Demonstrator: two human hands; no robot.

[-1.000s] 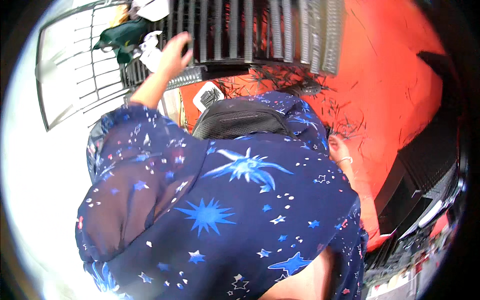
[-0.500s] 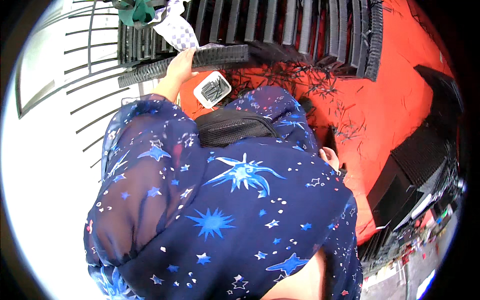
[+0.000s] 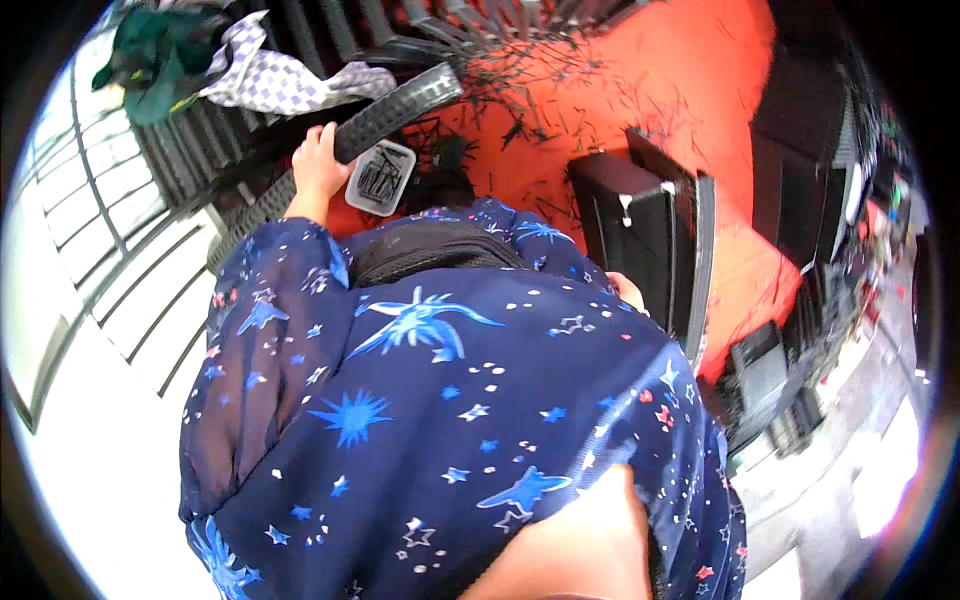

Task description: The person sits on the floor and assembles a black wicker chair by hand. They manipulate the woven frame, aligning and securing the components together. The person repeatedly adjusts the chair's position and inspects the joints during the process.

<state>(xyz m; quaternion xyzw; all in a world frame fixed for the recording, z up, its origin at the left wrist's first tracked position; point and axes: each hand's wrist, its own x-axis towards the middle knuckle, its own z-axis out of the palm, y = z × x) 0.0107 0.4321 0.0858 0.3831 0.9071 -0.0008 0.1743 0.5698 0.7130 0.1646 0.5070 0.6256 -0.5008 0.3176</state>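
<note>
My left hand (image 3: 318, 168) is closed around a long black ribbed strip (image 3: 400, 112), which slants from the lower left up to the right. Right beside that hand, a small white plastic tub (image 3: 404, 158) holds several thin black sticks. Only part of my right hand (image 3: 628, 291) shows, past my patterned blue top and close to a dark block-like stack (image 3: 640, 225); its fingers are hidden, so I cannot tell what they do.
Rows of black ribbed strips (image 3: 345, 30) line the far side. A checkered cloth (image 3: 275, 82) and a dark green cloth item (image 3: 165, 55) lie over them at the left. Thin black sticks (image 3: 515, 128) litter the red floor covering (image 3: 690, 60). Another dark stack (image 3: 800, 150) stands at right.
My view has turned rightward, so the dark stacks appear nearer the middle. The strip in my left hand now slants more steeply, its right end higher. My left hand still holds it.
</note>
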